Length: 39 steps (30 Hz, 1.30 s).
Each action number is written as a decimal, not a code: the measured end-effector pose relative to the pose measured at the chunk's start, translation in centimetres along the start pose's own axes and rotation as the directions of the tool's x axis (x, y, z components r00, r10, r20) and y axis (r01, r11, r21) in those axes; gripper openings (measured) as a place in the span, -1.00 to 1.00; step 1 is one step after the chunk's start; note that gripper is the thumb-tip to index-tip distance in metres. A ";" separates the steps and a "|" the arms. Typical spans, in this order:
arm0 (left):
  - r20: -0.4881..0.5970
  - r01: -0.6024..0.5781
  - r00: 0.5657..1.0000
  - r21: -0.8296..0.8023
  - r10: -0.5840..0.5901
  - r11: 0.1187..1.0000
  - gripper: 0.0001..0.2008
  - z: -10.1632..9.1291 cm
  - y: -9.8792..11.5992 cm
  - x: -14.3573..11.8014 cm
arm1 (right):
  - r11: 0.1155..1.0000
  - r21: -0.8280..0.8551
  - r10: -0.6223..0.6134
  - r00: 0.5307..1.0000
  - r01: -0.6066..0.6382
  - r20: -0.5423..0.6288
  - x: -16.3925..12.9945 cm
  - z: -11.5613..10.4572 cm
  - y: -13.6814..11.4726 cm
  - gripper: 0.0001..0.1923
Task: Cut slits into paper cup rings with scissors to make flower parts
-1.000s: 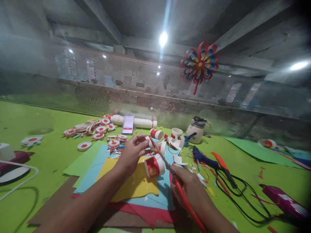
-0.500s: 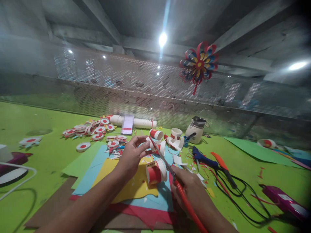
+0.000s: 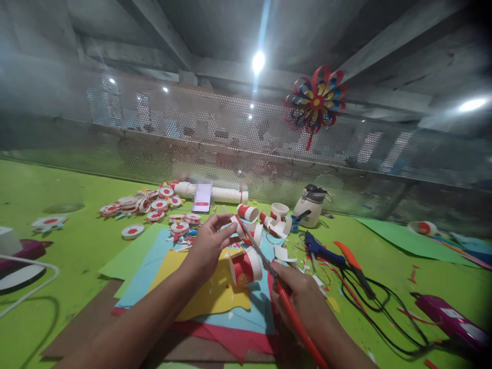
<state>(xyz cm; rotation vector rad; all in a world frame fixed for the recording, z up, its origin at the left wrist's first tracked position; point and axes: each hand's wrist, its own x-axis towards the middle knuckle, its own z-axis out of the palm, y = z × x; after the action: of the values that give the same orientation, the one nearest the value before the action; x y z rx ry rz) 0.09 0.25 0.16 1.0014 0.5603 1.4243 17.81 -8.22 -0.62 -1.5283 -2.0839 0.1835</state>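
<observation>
My left hand [image 3: 209, 241] pinches a red-and-white piece of paper cup [image 3: 238, 227] between thumb and fingers. In my right hand [image 3: 298, 294] are red-handled scissors [image 3: 282, 292], their blades pointing up and left against that piece. Below the blades is a red-and-white paper cup [image 3: 246, 267] on its side, over a yellow sheet [image 3: 207, 292]; whether it is joined to the held piece I cannot tell. Another cut cup [image 3: 255, 234] is just behind the blades.
Round red-and-white paper pieces [image 3: 159, 205] are heaped at the left. A phone [image 3: 202, 197] leans against a white tube [image 3: 230, 195]. To the right are a blue glue gun [image 3: 325, 251], an orange-handled tool [image 3: 348, 256], a black cable and a jar [image 3: 309, 206].
The paper cup below the blades has turned and shifted slightly up, now showing a round gold mark. Both hands and the scissors stay nearly in place.
</observation>
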 end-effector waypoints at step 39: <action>-0.049 -0.013 0.999 0.034 0.014 0.999 -0.65 0.4 -0.1 -0.2 | 0.998 -0.040 0.036 0.999 -0.038 -0.037 -0.2 0.4 0.2 -0.73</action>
<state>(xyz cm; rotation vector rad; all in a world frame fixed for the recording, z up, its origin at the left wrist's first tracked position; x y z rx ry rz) 0.45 -0.01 0.22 1.0008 0.6166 1.4588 17.86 -8.21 -1.13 -1.5833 -2.0441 0.1268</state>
